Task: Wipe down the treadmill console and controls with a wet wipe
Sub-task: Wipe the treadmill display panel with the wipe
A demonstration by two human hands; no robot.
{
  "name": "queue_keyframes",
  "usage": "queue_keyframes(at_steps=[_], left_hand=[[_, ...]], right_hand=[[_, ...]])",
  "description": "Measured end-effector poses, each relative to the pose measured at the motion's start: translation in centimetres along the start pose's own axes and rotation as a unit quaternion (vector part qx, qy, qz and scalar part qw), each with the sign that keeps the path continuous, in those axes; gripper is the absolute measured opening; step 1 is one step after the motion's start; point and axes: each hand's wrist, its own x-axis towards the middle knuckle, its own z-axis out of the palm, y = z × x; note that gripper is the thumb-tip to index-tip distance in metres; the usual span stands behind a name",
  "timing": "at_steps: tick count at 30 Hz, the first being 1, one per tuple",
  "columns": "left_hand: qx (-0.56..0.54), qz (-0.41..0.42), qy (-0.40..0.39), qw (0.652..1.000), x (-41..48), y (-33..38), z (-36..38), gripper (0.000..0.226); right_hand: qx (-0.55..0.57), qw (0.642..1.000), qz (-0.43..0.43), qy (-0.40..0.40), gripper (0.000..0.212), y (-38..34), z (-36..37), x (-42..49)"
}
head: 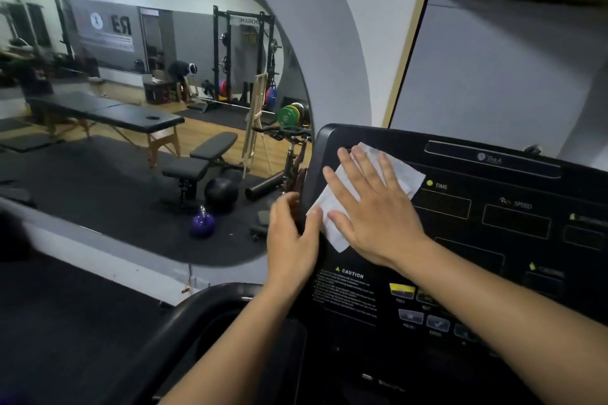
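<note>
The fingers (348, 168) of your right hand (371, 207) lie straight and spread. They grip nothing, and with the palm they press the wet wipe (403, 171) flat against the upper left corner of the treadmill console (493, 148). The white wipe is partly unfolded. It sticks out past your fingertips toward the console's top edge, and out from under the little-finger side toward the TIME label (441, 186), which sits just beside it. The SPEED label (522, 205) is further off on that same side.

Your left hand (291, 240) grips the console's left edge. Its thumb lies on the front face, just beside the wipe's lower corner, and its other fingers curl round the back of the edge.

Below your right wrist is the CAUTION label (352, 273). The yellow buttons (402, 290) and the grey ones below them lie under your forearm.

Beyond the knuckles of your left hand, a wall mirror (98, 174) reflects a gym floor with a purple kettlebell (203, 223) and a black bench (200, 158).
</note>
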Motion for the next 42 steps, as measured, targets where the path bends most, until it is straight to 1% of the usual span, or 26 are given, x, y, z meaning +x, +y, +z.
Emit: queue_keyframes(at_steps=[1,2,3,4,7,8,10,12,14,16,19,21,23,24,27,29,30,32,33,35,37,39,42], left_hand=[[-0.013,-0.027,-0.023,0.999,-0.2,-0.2,0.1,0.017],[-0.026,-0.047,-0.040,0.998,-0.3,-0.3,0.2,0.021],[-0.042,-0.057,-0.051,0.996,-0.2,-0.5,0.2,0.031],[-0.067,-0.070,-0.059,0.994,0.0,-0.7,0.1,0.037],[-0.136,-0.118,-0.085,0.980,0.7,-1.8,0.0,0.057],[-0.145,-0.132,-0.094,0.976,0.7,-2.0,-0.1,0.059],[-0.153,-0.138,-0.112,0.972,0.7,-2.5,-0.2,0.058],[-0.145,-0.127,-0.138,0.971,1.0,-2.9,-0.3,0.067],[-0.124,-0.113,-0.163,0.972,1.2,-3.3,-0.4,0.074],[-0.117,-0.124,-0.175,0.970,1.1,-3.9,-0.7,0.074],[-0.126,-0.169,-0.175,0.962,0.1,-4.5,-1.2,0.057],[-0.123,-0.199,-0.175,0.956,-0.4,-4.6,-1.2,0.053],[-0.121,-0.200,-0.173,0.957,-0.5,-4.5,-1.2,0.047],[-0.117,-0.191,-0.172,0.959,-0.5,-4.4,-1.2,0.051],[-0.122,-0.187,-0.154,0.963,-0.3,-4.6,-1.1,0.051],[-0.126,-0.189,-0.168,0.959,-0.2,-4.9,-0.8,0.065],[-0.130,-0.193,-0.167,0.958,-0.2,-5.1,-0.8,0.068],[-0.124,-0.197,-0.164,0.959,-0.2,-5.3,-0.8,0.064],[-0.123,-0.200,-0.168,0.957,-0.1,-5.7,-0.7,0.067],[-0.132,-0.203,-0.173,0.955,-0.1,-5.8,-0.7,0.073],[-0.134,-0.203,-0.171,0.955,-0.2,-5.5,-0.8,0.065],[-0.130,-0.200,-0.141,0.961,-0.2,-5.3,-0.6,0.056],[-0.103,-0.194,-0.125,0.967,-0.2,-4.8,-0.7,0.052]], right_hand=[[-0.004,1.000,0.002,-0.004,0.069,0.0,0.0,0.0],[-0.006,1.000,0.002,-0.005,0.071,-0.2,-0.1,-0.1],[-0.007,1.000,-0.004,-0.008,0.073,-0.5,0.0,-0.4],[-0.009,1.000,-0.021,-0.014,0.074,-1.1,0.2,-0.9],[-0.023,0.993,-0.109,-0.030,0.074,-3.0,1.3,-3.1],[-0.028,0.990,-0.137,-0.031,0.074,-3.3,1.6,-3.8],[-0.033,0.983,-0.179,-0.027,0.073,-3.3,2.1,-4.3],[-0.038,0.979,-0.201,-0.022,0.074,-2.4,2.0,-3.3],[-0.042,0.983,-0.179,-0.018,0.077,-0.9,1.4,-1.2],[-0.050,0.990,-0.129,-0.008,0.077,0.9,0.4,1.6],[-0.070,0.996,-0.062,-0.004,0.078,3.2,-1.4,5.3],[-0.064,0.998,-0.017,-0.003,0.077,3.6,-2.1,6.6],[-0.048,0.999,0.015,0.008,0.076,2.9,-2.2,6.7],[-0.043,0.999,0.020,0.010,0.075,2.3,-2.0,6.3],[-0.030,0.999,-0.011,0.000,0.075,-0.3,-0.9,3.6],[-0.011,0.998,-0.054,-0.004,0.074,-2.8,0.3,0.7],[-0.004,0.997,-0.077,-0.009,0.075,-4.3,1.0,-1.0],[-0.007,0.992,-0.123,-0.028,0.076,-6.8,2.1,-4.2],[-0.014,0.989,-0.142,-0.038,0.077,-7.6,2.5,-5.5],[-0.022,0.983,-0.175,-0.046,0.079,-7.7,3.1,-6.7],[-0.013,0.978,-0.206,-0.040,0.077,-6.2,3.0,-6.1],[-0.016,0.981,-0.193,-0.022,0.076,-3.6,2.5,-3.9],[-0.046,0.993,-0.106,-0.005,0.077,1.1,0.4,0.7]])
